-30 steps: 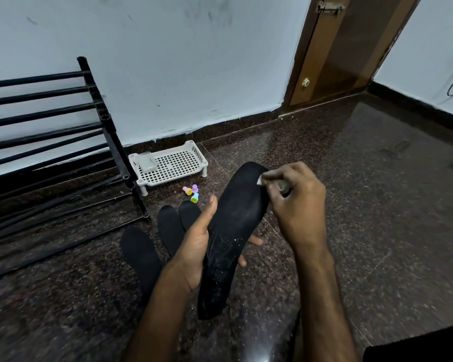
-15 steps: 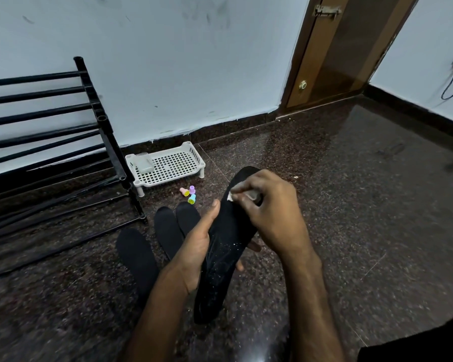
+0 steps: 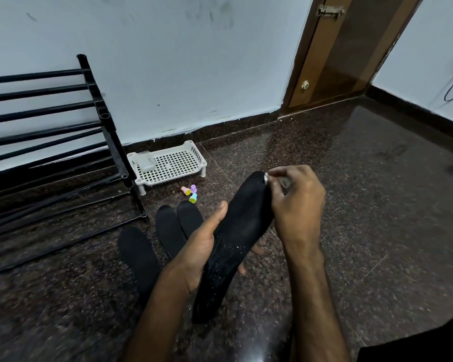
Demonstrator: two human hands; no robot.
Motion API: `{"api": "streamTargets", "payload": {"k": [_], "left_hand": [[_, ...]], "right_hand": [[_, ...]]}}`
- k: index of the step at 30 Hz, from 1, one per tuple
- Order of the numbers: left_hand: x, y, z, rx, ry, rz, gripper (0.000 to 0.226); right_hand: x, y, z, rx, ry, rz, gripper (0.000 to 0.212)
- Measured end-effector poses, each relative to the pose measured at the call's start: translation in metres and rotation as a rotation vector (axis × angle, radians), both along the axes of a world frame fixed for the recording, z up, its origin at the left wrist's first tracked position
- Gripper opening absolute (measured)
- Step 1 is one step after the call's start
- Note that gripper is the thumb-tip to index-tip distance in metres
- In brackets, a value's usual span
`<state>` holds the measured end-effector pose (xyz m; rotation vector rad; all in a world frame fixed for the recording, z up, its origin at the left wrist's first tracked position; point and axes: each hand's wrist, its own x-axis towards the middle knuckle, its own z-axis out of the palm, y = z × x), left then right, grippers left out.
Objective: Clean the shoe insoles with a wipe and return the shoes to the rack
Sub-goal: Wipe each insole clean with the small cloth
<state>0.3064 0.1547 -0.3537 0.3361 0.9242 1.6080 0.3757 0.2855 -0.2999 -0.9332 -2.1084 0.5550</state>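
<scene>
Gripping the insole (image 3: pixel 243 223) mid-length in the left hand (image 3: pixel 203 246), heel end pointing down. Pinching a small wipe (image 3: pixel 266 178) against its toe tip with the right hand (image 3: pixel 296 202). White specks on the lower half, so wiping judged only partly done. Beyond, three more insoles (image 3: pixel 169 231) flat on the floor (image 3: pixel 351 231), cleaned or not impossible to tell. Farther, the rack (image 3: pixel 107 131) by the wall; no shoes in view, so refitting and returning judged wholly left.

No readable text, labels or numbers anywhere.
</scene>
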Motion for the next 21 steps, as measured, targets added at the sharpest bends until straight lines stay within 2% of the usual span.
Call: {"api": "streamTargets", "payload": {"k": [2,5,6,11,13,17,19,21], "left_hand": [[0.002,0.001,0.002,0.006,-0.001,0.012,0.060],[0.003,0.001,0.004,0.024,-0.051,0.055,0.059],[0.001,0.001,0.002,0.031,-0.059,0.070,0.059],[-0.005,-0.001,0.003,0.063,-0.011,0.051,0.061],[-0.004,0.000,0.005,0.081,-0.011,0.056,0.061],[-0.005,-0.001,0.005,0.053,-0.056,0.126,0.062],[-0.004,0.000,0.003,0.044,-0.066,0.124,0.064],[0.001,0.001,0.004,0.038,-0.031,0.092,0.064]], "right_hand": [[0.002,-0.001,0.003,-0.039,-0.033,0.068,0.011],[0.010,-0.008,0.001,-0.151,-0.246,0.391,0.008],[0.013,-0.008,-0.002,-0.156,-0.287,0.425,0.008],[0.013,0.008,-0.001,0.015,-0.030,0.102,0.010],[0.011,0.008,0.002,0.017,-0.029,0.153,0.009],[0.027,-0.005,-0.001,-0.267,-0.308,0.472,0.010],[0.028,-0.005,-0.008,-0.232,-0.276,0.440,0.010],[0.019,-0.002,-0.009,-0.095,-0.158,0.334,0.011]]}}
